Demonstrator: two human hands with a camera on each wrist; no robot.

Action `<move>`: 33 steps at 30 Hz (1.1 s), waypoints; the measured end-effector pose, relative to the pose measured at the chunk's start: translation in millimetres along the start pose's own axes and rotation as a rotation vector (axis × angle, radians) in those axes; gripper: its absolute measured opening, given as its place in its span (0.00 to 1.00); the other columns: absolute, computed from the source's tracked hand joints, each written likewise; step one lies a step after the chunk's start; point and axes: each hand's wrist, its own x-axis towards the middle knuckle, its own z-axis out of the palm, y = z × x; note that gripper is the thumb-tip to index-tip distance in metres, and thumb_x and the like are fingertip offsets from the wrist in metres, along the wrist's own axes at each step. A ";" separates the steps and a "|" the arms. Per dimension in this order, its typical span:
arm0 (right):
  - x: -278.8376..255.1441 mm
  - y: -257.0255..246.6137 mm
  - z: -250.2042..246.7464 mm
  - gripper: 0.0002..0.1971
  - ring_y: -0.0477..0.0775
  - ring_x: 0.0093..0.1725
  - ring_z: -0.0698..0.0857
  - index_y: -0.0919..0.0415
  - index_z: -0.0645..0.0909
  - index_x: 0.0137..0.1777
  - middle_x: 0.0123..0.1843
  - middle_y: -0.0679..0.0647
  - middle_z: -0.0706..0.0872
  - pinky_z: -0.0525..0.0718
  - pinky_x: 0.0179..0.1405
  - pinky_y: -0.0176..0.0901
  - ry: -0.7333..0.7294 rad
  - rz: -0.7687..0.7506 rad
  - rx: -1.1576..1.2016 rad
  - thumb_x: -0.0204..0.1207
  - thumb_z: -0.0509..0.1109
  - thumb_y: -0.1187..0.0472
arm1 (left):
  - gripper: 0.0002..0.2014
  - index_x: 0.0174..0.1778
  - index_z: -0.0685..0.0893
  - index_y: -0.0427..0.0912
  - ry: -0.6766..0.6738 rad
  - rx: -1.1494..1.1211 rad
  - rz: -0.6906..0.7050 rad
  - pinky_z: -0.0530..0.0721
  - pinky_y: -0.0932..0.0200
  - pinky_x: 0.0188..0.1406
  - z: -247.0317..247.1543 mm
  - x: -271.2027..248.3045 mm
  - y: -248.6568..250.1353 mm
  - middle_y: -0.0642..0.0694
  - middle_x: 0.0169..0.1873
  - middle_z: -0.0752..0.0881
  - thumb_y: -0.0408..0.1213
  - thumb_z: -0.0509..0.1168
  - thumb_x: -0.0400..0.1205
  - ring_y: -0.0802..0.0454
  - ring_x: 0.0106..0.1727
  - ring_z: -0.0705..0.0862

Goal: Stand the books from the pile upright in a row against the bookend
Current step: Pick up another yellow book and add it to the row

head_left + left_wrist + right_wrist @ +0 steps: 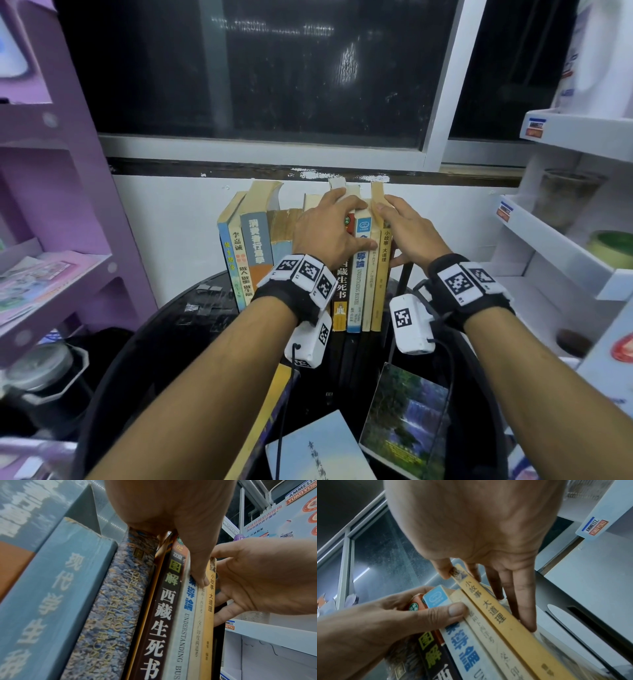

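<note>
Dim indoor light, dark window, edges warped.

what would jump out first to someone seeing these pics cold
Two bare hands meet on a row of upright paperback books at the back of a round black table: the left hand grips the tops, the right hand lies flat against the yellow-spined end book. Nearer the camera, a waterfall-cover book and a pale blue book lie flat.

You face a dark window (260, 68) with a white frame. To your left stands a purple shelf unit (51, 164) holding printed sheets. To your right, a white display rack (565, 219) carries a glass jar (567, 195) and a green-rimmed container (611, 248).
</note>
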 end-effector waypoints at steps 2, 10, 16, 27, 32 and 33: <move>0.0 0.5 0.8 0.23 0.54 0.49 0.89 0.43 0.62 0.79 0.63 0.54 0.83 0.91 0.43 0.61 -0.001 -0.014 -0.010 0.86 0.53 0.43 | 0.32 0.68 0.77 0.60 0.002 0.003 0.001 0.76 0.49 0.63 0.1 0.1 -0.1 0.55 0.80 0.67 0.59 0.77 0.68 0.50 0.71 0.77; -0.2 3.3 -2.5 0.23 0.56 0.49 0.90 0.44 0.63 0.79 0.58 0.55 0.86 0.91 0.43 0.62 -0.028 -0.015 0.026 0.86 0.54 0.44 | 0.32 0.68 0.77 0.59 0.011 -0.004 0.004 0.76 0.48 0.62 2.4 0.1 -0.4 0.55 0.79 0.68 0.58 0.77 0.68 0.50 0.72 0.76; -1.3 5.1 -0.9 0.22 0.54 0.50 0.88 0.43 0.62 0.79 0.62 0.55 0.84 0.91 0.41 0.59 -0.013 -0.029 0.010 0.86 0.53 0.44 | 0.32 0.68 0.78 0.59 0.020 -0.005 0.005 0.77 0.47 0.62 2.9 0.2 -0.7 0.55 0.79 0.68 0.58 0.77 0.68 0.49 0.72 0.76; -1.0 5.8 -1.5 0.24 0.53 0.48 0.89 0.41 0.60 0.80 0.65 0.57 0.82 0.91 0.33 0.51 -0.021 -0.024 -0.024 0.85 0.50 0.41 | 0.31 0.67 0.78 0.59 0.034 -0.013 0.018 0.77 0.47 0.62 4.8 0.5 -1.7 0.54 0.79 0.68 0.58 0.77 0.68 0.49 0.71 0.77; -3.4 6.4 -3.5 0.26 0.51 0.47 0.89 0.40 0.58 0.81 0.70 0.57 0.79 0.90 0.30 0.45 -0.047 -0.049 -0.049 0.84 0.50 0.38 | 0.31 0.67 0.77 0.59 0.019 -0.003 0.018 0.77 0.45 0.64 3.9 -0.9 -0.5 0.53 0.79 0.68 0.57 0.77 0.68 0.47 0.71 0.77; -4.4 6.9 -4.2 0.27 0.52 0.49 0.89 0.40 0.57 0.81 0.72 0.57 0.78 0.90 0.31 0.46 -0.060 -0.057 -0.053 0.84 0.50 0.38 | 0.31 0.67 0.77 0.59 0.014 -0.002 0.021 0.77 0.45 0.64 3.1 -1.0 -0.3 0.53 0.79 0.68 0.57 0.77 0.68 0.46 0.71 0.77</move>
